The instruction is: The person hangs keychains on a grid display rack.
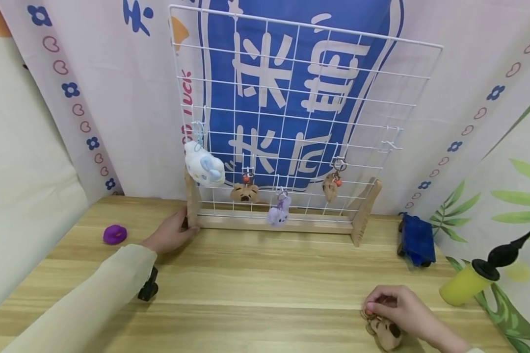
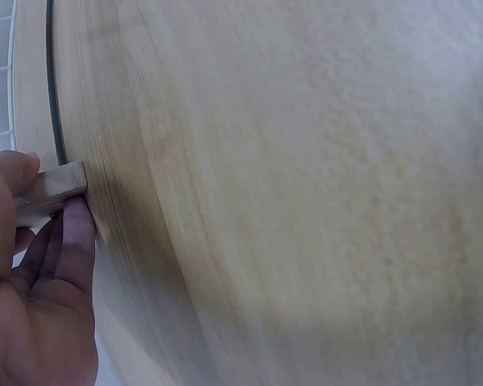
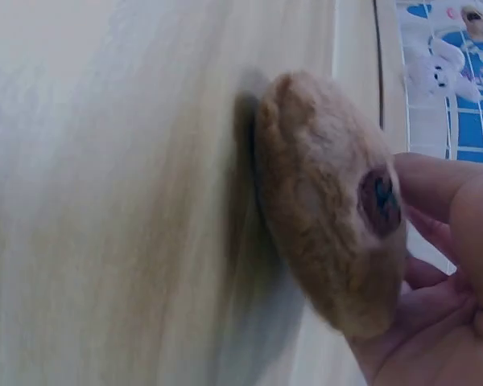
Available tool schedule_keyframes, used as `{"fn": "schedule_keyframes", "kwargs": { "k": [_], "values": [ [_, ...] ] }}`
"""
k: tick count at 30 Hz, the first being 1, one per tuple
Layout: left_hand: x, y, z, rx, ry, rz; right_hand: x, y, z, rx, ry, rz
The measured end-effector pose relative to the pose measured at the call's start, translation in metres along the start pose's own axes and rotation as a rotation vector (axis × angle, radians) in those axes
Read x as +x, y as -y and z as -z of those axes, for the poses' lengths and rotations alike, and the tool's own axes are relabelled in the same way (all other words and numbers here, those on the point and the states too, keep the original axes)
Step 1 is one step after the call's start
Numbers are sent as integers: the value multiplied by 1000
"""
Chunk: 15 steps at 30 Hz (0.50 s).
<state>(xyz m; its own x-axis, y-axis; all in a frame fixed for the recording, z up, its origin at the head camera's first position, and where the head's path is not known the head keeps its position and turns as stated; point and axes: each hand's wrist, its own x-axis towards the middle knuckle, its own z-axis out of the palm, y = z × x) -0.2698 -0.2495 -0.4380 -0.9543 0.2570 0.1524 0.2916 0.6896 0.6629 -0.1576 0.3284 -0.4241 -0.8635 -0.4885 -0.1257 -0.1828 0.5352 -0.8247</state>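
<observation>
My left hand (image 1: pixel 170 234) grips the left wooden foot (image 2: pixel 55 189) of a white wire grid rack (image 1: pixel 265 116), thumb on one side and fingers on the other. At the front right, my right hand (image 1: pixel 402 309) pinches a brown plush keychain (image 1: pixel 386 333) near its ring and orange bead. In the right wrist view the plush (image 3: pixel 326 209) shows its furry side and a dark round patch, close above the wood. On the rack hang a white-and-blue plush (image 1: pixel 204 166), a brown bear plush (image 1: pixel 245 193), a lilac plush (image 1: pixel 278 212) and another brown plush (image 1: pixel 330 188).
A bare white hook (image 1: pixel 388 145) sits at the grid's right. On the wooden table (image 1: pixel 247 284) are a purple ring-shaped object (image 1: pixel 115 234) at left, a blue toy vehicle (image 1: pixel 417 240) and a yellow-and-black pump (image 1: pixel 468 282) at right. A printed cloth (image 1: pixel 132 98) hangs behind.
</observation>
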Motion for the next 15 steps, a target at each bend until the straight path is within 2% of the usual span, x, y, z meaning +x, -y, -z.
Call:
{"fn": "schedule_keyframes", "kwargs": {
  "k": [8, 15],
  "values": [
    [1, -1, 0, -5, 9, 2, 3, 2, 2, 137, -100, -143],
    [0, -3, 0, 12, 5, -2, 8, 12, 3, 267, -144, -212]
  ]
}}
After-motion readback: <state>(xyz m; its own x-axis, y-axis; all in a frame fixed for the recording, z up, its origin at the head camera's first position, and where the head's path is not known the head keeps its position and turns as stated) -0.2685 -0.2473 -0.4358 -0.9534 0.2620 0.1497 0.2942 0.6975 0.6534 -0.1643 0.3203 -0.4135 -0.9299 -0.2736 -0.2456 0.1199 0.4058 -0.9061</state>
